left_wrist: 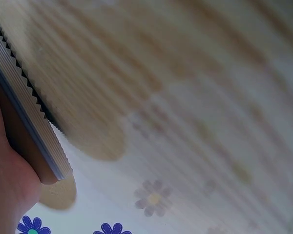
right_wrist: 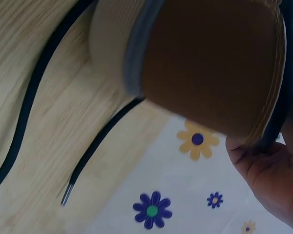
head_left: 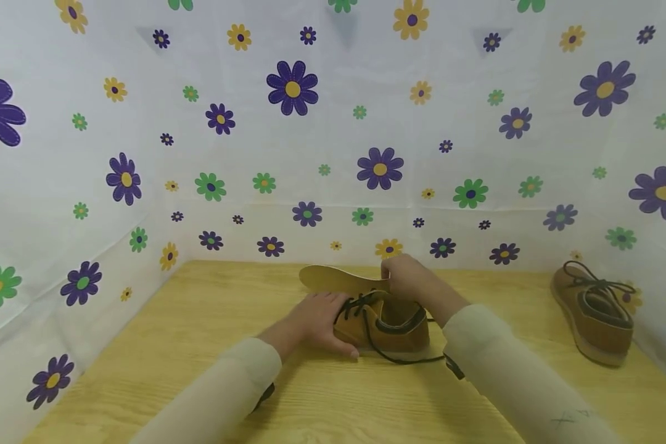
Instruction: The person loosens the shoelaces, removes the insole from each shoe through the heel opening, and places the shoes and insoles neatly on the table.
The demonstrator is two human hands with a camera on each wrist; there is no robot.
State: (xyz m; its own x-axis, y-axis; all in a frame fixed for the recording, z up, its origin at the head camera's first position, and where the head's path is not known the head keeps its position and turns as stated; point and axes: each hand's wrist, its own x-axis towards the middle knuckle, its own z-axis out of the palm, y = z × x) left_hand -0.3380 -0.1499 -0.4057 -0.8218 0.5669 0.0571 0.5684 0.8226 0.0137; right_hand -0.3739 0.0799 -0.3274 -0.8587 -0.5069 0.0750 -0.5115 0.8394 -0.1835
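Note:
A brown lace-up shoe (head_left: 411,340) with dark laces stands on the table, its toe to the left and its opening up. My left hand (head_left: 319,324) holds the toe, thumb along the near side and fingers over the top. Above the laces, my right hand (head_left: 413,280) grips one end of a flat tan insole (head_left: 333,279), whose wide rounded end points left. The right fingertips are partly hidden. In the right wrist view the shoe's heel (right_wrist: 205,68) fills the top, with the right hand beside its collar. The left wrist view shows the ridged sole edge (left_wrist: 36,102) against the left hand.
A matching brown shoe (head_left: 599,330), its laces tied in a bow, stands at the right side of the wooden table (head_left: 200,370). A loose dark lace (head_left: 388,357) trails from the held shoe toward the right sleeve. Flower-printed cloth (head_left: 333,135) walls the back and sides.

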